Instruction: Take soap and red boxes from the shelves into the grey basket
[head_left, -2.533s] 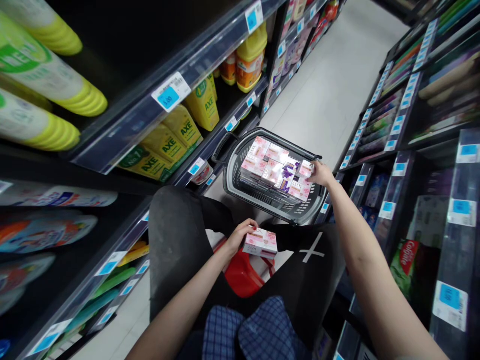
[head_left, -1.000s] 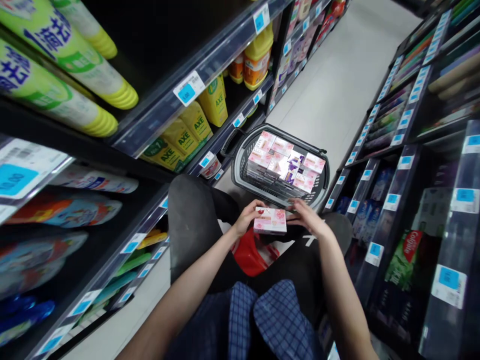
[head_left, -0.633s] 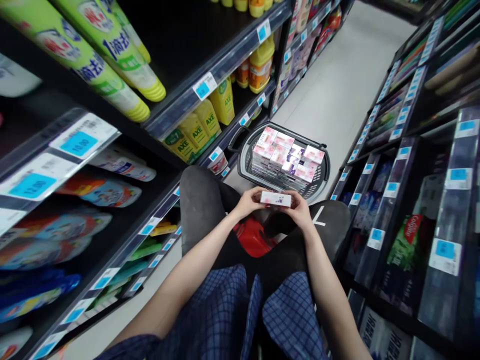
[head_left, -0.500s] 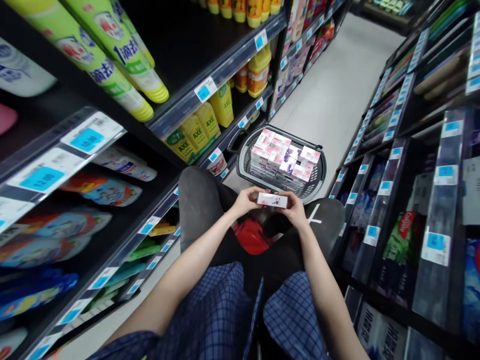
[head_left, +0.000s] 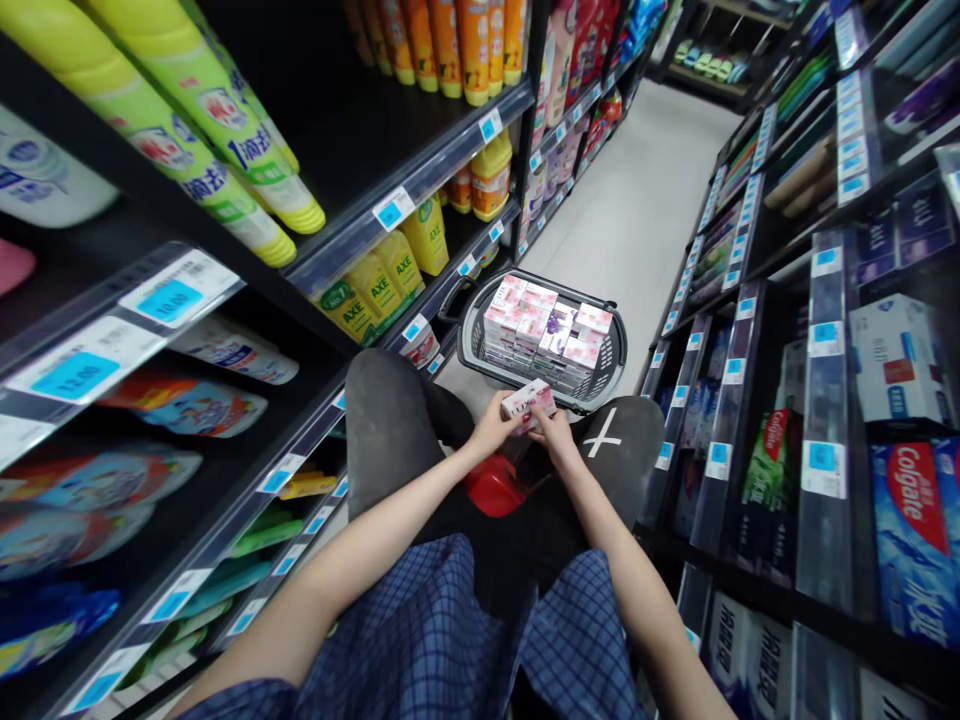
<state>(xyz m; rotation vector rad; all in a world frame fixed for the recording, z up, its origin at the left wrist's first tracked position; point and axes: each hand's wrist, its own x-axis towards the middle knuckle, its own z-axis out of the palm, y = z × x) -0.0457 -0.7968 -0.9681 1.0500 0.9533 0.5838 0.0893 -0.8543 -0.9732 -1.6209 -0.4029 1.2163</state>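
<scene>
Between my two hands, just above my lap, is a small pink and white soap box (head_left: 528, 400) with LUX-like lettering on it. My left hand (head_left: 491, 424) grips its left end. At its right end my right hand (head_left: 553, 432) is closed on the box, with the thumb lying over its face. Past my hands, on the floor, stands a grey shopping basket (head_left: 469, 350) with a dark rim. It holds stacked soap boxes (head_left: 534, 322), mostly pink and white, with some purple ones among them.
Shelves of yellow-green bottles (head_left: 225, 120) and AXE bottles (head_left: 375, 285) line the left. Toothpaste boxes (head_left: 911, 540) fill the shelf on the right. My knees (head_left: 386, 430) are bent to both sides, with a red object (head_left: 495, 485) between them. The aisle floor (head_left: 637, 170) runs ahead.
The soap box has been turned in my hands, so a pink lettered face shows where a white side did. My right hand has shifted its grip. The view has tilted slightly up and right.
</scene>
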